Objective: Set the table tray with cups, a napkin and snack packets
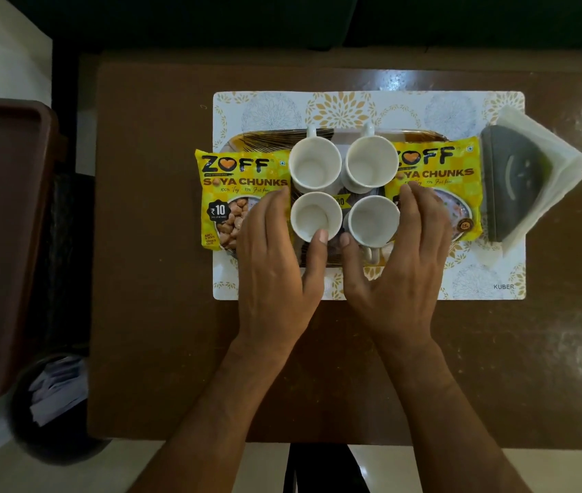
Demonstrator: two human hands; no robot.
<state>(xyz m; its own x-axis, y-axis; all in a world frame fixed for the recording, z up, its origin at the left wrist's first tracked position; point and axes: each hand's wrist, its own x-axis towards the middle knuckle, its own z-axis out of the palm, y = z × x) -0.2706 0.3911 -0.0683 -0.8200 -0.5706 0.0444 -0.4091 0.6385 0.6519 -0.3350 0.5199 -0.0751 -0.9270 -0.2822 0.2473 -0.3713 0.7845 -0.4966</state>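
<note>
On the brown wooden desk (161, 243), the patterned oval tray (421, 134) sits on a white floral placemat (353, 104). Starting left: the left yellow soya-chunk packet (232, 179) overhangs the tray's edge. Your left hand (275, 250) curls its grip around the near-left white ceramic cup (315, 216), thumb on the rim. Your right hand (403, 254) curls likewise around the near-right white cup (371, 222), fingers reaching over the right yellow packet (439, 179). Nudge both cups gently into line with the two far cups (handles look mismatched). The white paper napkins (563, 161), in a grey holder (510, 183), stand off the tray at far right.
</note>
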